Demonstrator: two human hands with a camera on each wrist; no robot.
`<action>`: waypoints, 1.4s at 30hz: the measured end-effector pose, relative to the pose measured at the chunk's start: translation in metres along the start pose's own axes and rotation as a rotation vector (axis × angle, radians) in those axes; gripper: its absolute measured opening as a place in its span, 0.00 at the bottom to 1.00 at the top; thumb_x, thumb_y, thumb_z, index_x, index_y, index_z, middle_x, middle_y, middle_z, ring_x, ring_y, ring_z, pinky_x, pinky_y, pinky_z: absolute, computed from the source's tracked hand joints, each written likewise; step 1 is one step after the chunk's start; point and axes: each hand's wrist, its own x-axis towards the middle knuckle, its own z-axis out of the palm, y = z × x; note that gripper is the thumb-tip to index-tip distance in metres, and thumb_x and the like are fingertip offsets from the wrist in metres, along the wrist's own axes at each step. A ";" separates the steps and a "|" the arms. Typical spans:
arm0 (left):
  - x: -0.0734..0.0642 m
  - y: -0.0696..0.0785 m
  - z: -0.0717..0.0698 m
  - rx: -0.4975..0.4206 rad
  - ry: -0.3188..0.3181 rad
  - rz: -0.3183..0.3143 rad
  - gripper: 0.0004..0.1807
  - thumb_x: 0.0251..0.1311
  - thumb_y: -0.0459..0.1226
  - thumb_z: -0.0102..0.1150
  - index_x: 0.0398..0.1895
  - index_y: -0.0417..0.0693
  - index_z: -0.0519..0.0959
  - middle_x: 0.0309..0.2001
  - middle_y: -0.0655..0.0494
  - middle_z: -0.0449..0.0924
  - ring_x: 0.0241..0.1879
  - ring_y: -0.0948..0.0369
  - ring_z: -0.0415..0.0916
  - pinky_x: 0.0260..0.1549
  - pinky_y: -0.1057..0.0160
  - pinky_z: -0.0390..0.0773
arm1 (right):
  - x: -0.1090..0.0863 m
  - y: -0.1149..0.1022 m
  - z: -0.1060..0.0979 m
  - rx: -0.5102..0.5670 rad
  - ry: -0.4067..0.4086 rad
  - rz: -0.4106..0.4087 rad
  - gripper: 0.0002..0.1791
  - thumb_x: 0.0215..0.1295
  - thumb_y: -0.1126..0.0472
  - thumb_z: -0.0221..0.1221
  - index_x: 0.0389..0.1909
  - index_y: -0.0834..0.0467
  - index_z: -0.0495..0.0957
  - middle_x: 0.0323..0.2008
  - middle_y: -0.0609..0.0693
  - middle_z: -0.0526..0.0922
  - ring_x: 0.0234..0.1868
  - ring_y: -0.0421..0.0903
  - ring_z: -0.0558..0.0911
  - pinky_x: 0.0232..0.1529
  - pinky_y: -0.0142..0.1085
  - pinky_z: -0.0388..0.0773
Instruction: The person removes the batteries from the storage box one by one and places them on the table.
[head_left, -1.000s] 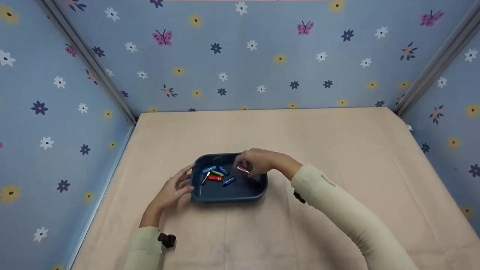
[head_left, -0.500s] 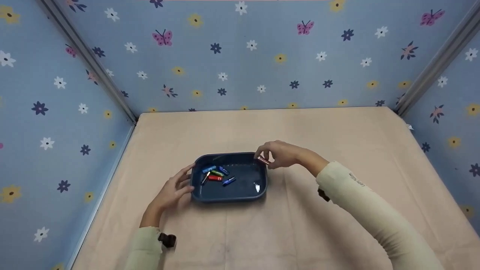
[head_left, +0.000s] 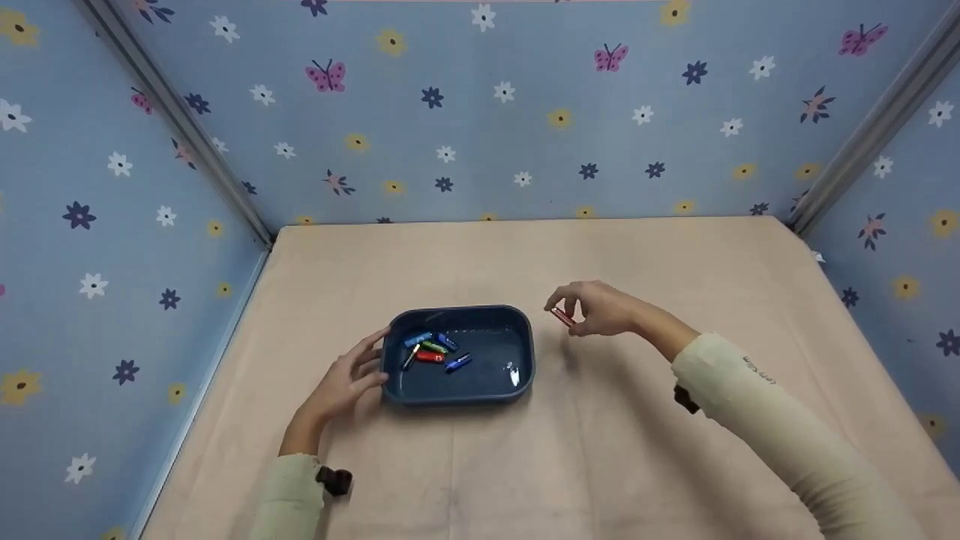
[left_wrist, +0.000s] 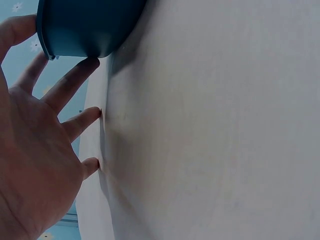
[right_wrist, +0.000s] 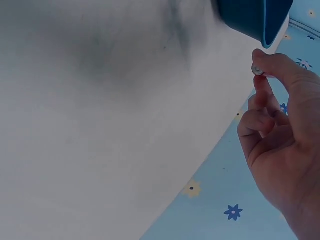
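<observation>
A dark blue rectangular basin [head_left: 484, 382] stands left of the table's middle. Spread fingers of my left hand [head_left: 335, 384] touch its left side; in the left wrist view, fingertips meet the wall of the basin [left_wrist: 85, 30]. Inside lie several small batteries: a red battery [head_left: 430, 357], a green battery [head_left: 434, 347], a dark battery with a gold end [head_left: 411, 357] and a few blue ones, one blue battery [head_left: 458, 362] lying apart. Right of the basin, my right hand [head_left: 606, 309] pinches another red battery [head_left: 562, 316] between thumb and fingers, above the cloth. The right wrist view shows this battery's round end [right_wrist: 257, 69].
A pale peach cloth [head_left: 675, 262] covers the table, with faint creases. Blue flowered panels, such as the back wall [head_left: 480, 127], enclose the back and both sides. Grey posts, including the left post [head_left: 187, 127], mark the corners.
My right hand has lifted the red battery out of the basin, over its right rim, and carried it rightward above the cloth. My left hand has stayed at the basin's left side.
</observation>
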 end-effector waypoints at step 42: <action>0.000 -0.003 0.000 -0.025 -0.012 0.006 0.43 0.80 0.34 0.64 0.93 0.51 0.58 0.89 0.35 0.61 0.84 0.31 0.68 0.82 0.29 0.68 | -0.015 0.040 0.073 0.377 0.212 0.342 0.27 0.67 0.68 0.76 0.67 0.65 0.84 0.38 0.51 0.84 0.40 0.43 0.79 0.39 0.29 0.76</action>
